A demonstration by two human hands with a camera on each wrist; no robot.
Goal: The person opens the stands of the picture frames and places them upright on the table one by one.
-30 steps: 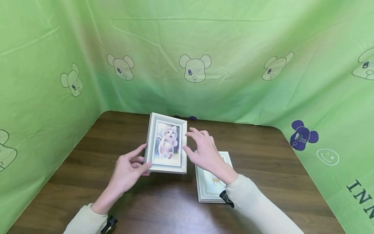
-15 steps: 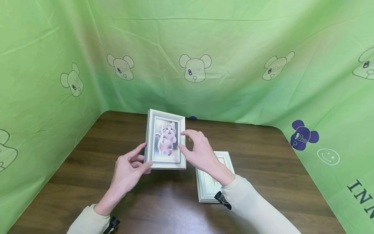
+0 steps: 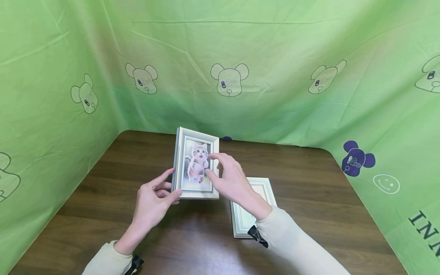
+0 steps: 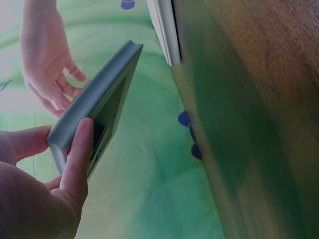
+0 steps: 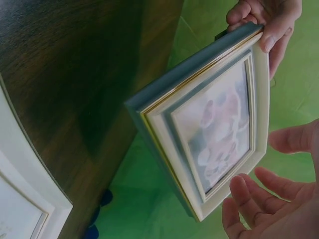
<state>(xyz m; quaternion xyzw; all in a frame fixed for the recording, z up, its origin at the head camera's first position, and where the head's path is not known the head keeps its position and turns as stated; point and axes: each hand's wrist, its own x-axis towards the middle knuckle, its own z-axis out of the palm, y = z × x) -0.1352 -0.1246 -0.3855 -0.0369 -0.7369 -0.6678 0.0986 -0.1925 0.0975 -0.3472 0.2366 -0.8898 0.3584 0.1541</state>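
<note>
A white picture frame with a kitten picture (image 3: 196, 168) is held above the table, tilted back, its face toward the head camera. My left hand (image 3: 149, 204) grips its lower left corner, thumb on the front, other fingers at the side and behind. My right hand (image 3: 232, 179) hovers before the frame's right side, fingers loosely bent and apart, holding nothing. In the right wrist view a gap shows between the right thumb (image 5: 294, 139) and fingers. The frame's blue-grey edge (image 4: 92, 94) and part of its back show in the left wrist view.
A second white picture frame (image 3: 238, 225) lies on the brown wooden table (image 3: 309, 214), partly covered by my right forearm. Green cloth (image 3: 230, 42) with bear prints surrounds the table's back and sides. Black clips (image 3: 258, 236) sit at my sleeves' cuffs.
The kitten frame has risen slightly and tilted more upright. My right hand has moved left, from beside the frame's right edge to in front of it. My left hand keeps its grip.
</note>
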